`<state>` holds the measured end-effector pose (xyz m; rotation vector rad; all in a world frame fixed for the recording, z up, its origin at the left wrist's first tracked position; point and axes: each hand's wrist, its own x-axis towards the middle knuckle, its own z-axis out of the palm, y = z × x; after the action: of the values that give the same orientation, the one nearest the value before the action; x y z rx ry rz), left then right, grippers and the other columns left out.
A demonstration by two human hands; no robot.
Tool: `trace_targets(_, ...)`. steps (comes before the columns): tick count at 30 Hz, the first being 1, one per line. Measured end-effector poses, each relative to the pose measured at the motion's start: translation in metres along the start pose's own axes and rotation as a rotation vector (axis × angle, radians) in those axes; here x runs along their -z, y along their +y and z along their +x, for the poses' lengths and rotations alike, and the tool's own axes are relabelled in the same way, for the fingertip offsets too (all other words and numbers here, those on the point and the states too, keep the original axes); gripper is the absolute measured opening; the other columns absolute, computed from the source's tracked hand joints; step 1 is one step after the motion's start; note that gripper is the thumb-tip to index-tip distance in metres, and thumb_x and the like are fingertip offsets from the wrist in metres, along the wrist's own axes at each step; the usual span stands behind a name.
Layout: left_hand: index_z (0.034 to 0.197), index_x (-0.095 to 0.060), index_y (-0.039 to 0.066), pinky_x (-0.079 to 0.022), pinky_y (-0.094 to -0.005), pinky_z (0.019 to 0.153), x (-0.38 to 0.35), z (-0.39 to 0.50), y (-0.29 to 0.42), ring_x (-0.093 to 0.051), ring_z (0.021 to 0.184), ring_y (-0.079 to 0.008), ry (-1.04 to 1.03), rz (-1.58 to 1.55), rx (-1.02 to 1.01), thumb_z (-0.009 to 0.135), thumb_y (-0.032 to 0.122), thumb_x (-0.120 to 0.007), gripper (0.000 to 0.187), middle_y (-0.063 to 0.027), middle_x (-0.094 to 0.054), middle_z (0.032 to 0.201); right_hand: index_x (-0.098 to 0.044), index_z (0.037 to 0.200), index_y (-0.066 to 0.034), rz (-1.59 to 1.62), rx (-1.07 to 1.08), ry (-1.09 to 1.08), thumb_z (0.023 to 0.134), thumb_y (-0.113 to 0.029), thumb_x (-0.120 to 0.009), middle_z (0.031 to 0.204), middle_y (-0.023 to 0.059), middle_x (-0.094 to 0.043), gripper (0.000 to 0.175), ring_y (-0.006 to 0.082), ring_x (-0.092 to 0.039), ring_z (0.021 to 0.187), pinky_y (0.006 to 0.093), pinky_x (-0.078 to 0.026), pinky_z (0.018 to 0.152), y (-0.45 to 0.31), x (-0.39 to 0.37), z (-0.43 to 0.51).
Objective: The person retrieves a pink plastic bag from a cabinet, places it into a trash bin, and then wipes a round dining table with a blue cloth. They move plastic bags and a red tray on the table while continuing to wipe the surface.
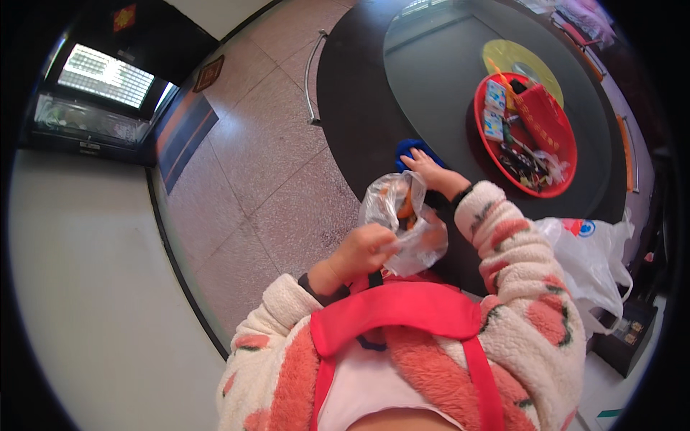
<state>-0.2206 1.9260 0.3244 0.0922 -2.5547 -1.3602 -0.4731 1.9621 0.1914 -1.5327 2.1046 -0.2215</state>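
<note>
My left hand grips the rim of a clear plastic bag that has orange peel-like pieces inside. The bag hangs at the near edge of a round dark table, in front of my red apron. On the tabletop my right hand presses down on a blue cloth, its fingers spread over it. The cloth lies partly hidden under that hand, just beyond the bag.
A red plastic basin with tissue packs and small items stands on the glass turntable, beside a yellow round mat. A white plastic bag hangs at the right. Chairs with metal rails surround the table.
</note>
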Motion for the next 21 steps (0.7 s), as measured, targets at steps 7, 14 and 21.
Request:
trace_targets(7,0.077,-0.057,0.003,-0.044,-0.0374,0.059,0.025,0.015,-0.015,-0.055,0.067,-0.0307,-0.127,-0.192,-0.061,0.073,0.011,-0.064,0.011,-0.0124,-0.055,0.071,-0.042,0.131,-0.0212,-0.098,0.112,-0.057,0.079,-0.005,-0.046,0.143,0.0183,-0.022,0.054,0.0356,-0.020,0.132,0.0413,-0.021,0.107,-0.021,0.046,0.114)
trace_targets(14,0.079,-0.059,0.003,-0.045,-0.0337,0.057,0.049,0.036,-0.030,-0.059,0.065,-0.0280,-0.236,-0.384,0.029,0.073,0.013,-0.067,0.015,-0.0139,-0.058,0.071,-0.058,0.115,-0.0152,0.140,0.224,0.148,0.070,0.002,-0.059,0.131,0.0202,-0.040,0.048,0.0365,-0.039,0.121,0.0380,-0.033,0.100,0.035,-0.003,-0.007)
trace_targets(21,0.084,-0.059,0.001,-0.042,-0.0253,0.057,0.053,0.048,-0.043,-0.054,0.064,-0.0106,-0.437,-0.452,0.035,0.075,0.013,-0.068,0.018,-0.0043,-0.056,0.069,-0.060,0.109,-0.0109,0.145,-0.335,0.494,0.065,0.007,-0.055,0.127,0.0202,-0.045,0.048,0.0366,-0.044,0.117,0.0394,-0.037,0.097,0.000,-0.074,-0.198)
